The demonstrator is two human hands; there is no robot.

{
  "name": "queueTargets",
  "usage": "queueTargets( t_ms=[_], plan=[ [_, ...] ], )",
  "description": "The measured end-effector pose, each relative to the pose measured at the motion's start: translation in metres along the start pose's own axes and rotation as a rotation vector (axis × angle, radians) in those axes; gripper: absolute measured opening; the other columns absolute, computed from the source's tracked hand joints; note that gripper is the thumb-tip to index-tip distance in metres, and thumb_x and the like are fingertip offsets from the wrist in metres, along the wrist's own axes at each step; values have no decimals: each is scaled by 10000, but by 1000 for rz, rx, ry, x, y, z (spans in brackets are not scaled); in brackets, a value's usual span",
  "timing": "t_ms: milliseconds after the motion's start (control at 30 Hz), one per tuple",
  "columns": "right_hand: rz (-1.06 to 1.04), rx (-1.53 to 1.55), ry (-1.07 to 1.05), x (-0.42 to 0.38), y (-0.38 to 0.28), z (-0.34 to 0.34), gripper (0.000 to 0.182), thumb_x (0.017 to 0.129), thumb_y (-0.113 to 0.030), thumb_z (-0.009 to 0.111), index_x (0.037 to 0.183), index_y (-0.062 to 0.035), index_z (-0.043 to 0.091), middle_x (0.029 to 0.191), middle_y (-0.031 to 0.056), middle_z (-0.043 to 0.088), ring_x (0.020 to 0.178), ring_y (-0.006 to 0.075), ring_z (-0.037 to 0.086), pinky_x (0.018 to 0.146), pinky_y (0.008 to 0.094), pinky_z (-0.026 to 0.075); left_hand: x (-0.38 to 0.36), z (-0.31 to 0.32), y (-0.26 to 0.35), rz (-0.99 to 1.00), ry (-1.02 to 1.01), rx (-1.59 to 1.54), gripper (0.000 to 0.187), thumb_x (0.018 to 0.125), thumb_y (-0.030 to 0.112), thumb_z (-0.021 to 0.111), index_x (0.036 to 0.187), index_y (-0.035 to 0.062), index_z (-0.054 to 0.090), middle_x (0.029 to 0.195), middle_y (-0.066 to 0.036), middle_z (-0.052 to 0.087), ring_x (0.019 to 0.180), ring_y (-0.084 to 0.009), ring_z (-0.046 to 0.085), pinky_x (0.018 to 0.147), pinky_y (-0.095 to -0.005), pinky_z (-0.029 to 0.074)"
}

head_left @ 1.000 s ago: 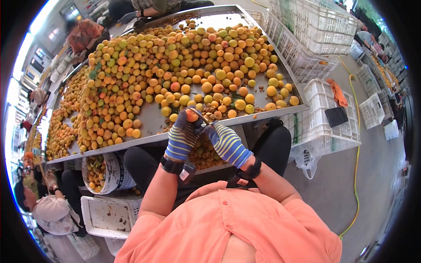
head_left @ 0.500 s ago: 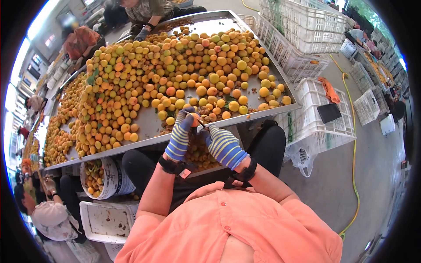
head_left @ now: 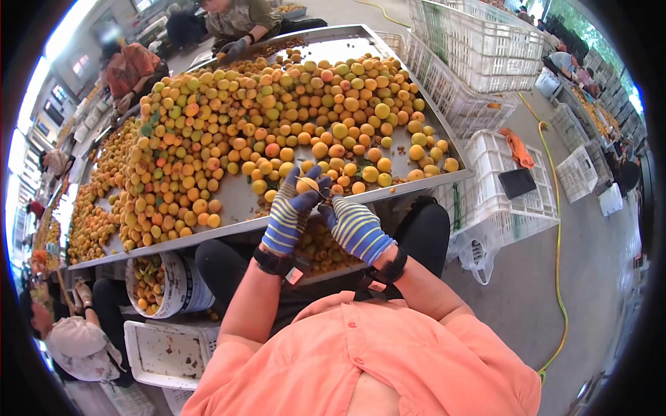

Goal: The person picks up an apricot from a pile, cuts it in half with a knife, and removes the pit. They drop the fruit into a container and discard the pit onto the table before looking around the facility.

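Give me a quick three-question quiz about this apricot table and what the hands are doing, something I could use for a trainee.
1. True or false: the left hand holds an apricot.
2. Which hand holds the knife? A) left B) right C) neither
3. Fill in: the bucket under the table holds ____.

Key
1. True: the gloved fingers wrap the fruit above the table's near edge.
2. B: the right hand holds it against the apricot.
3. Fruit; whether whole or cut cannot be told.
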State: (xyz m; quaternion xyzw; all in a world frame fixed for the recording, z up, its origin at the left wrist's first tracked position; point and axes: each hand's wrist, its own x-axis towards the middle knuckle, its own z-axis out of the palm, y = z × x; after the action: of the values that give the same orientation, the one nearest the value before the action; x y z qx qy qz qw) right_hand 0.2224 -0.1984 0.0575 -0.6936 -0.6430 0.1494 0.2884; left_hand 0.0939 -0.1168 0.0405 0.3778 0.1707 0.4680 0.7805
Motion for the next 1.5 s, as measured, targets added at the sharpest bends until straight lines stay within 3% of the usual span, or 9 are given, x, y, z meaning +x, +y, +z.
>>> queueTargets(
  t_ms=[167, 400, 500, 633, 967, 1100, 1133, 1267, 1500],
  plan=[
    [-46, -24, 75, -1, 3, 12, 309, 899, -316, 543, 984, -23, 594, 659, 190, 615, 630, 359, 614, 551, 436, 471, -5, -18, -6, -391, 40, -550, 570, 881, 361, 606, 1256, -34, 438, 1243, -209, 513, 1130, -296, 530, 902, -412, 482],
    [-22, -46, -28, -3, 3, 11, 308, 907, -327, 526, 950, -30, 594, 675, 195, 620, 656, 362, 620, 571, 452, 476, -6, -22, -2, -113, 26, 125, 409, 900, 127, 586, 1255, -21, 446, 1158, -182, 578, 988, -224, 609, 868, -331, 519],
    [-24, -78, -30, 1, 2, 13, 311, 908, -328, 524, 956, -28, 593, 678, 198, 619, 658, 362, 619, 574, 454, 475, -9, -11, -5, -22, 139, 8, 396, 908, 175, 585, 1225, -32, 473, 1134, -179, 591, 993, -234, 607, 882, -340, 509],
    [-36, -53, 21, 5, -4, 16, 296, 904, -304, 531, 999, -27, 573, 680, 189, 620, 650, 363, 615, 571, 454, 468, -8, -25, -10, -334, 39, -559, 479, 875, 266, 633, 1213, -35, 478, 1162, -212, 567, 1028, -268, 590, 878, -373, 508],
    [58, 70, -98, 4, 2, 37, 260, 889, -254, 535, 971, -9, 569, 735, 231, 621, 725, 393, 612, 632, 464, 481, -10, -21, -12, -44, 263, 228, 306, 863, 79, 614, 1137, -22, 522, 1053, -172, 630, 909, -246, 648, 799, -326, 544],
    [-384, 95, 47, 2, 27, 67, 227, 927, -136, 450, 1040, 23, 564, 846, 230, 612, 789, 360, 608, 695, 421, 488, -10, -32, -21, -69, 240, 128, 315, 856, 74, 571, 1147, -30, 514, 1052, -181, 625, 921, -270, 636, 837, -357, 531],
    [-187, 439, -102, 3, 26, 78, 226, 932, -67, 402, 1069, 26, 556, 881, 236, 588, 796, 350, 587, 709, 399, 475, -12, -34, -24, -71, 223, 55, 319, 852, 70, 553, 1151, -33, 511, 1056, -185, 621, 924, -277, 632, 850, -366, 526],
    [114, 711, -294, -3, 13, 65, 286, 954, -189, 418, 1023, 43, 571, 883, 253, 607, 837, 408, 574, 704, 410, 464, -12, -42, -31, -86, 276, -155, 360, 812, 53, 483, 1157, -49, 504, 1057, -204, 598, 950, -314, 610, 901, -395, 508],
    [115, 486, -44, -10, 22, 27, 329, 857, -311, 616, 851, 18, 625, 767, 221, 632, 712, 400, 607, 636, 410, 478, -9, -88, -25, -72, 314, -258, 361, 784, 35, 505, 1136, -45, 518, 1020, -173, 595, 952, -311, 602, 877, -389, 533]
  ],
)
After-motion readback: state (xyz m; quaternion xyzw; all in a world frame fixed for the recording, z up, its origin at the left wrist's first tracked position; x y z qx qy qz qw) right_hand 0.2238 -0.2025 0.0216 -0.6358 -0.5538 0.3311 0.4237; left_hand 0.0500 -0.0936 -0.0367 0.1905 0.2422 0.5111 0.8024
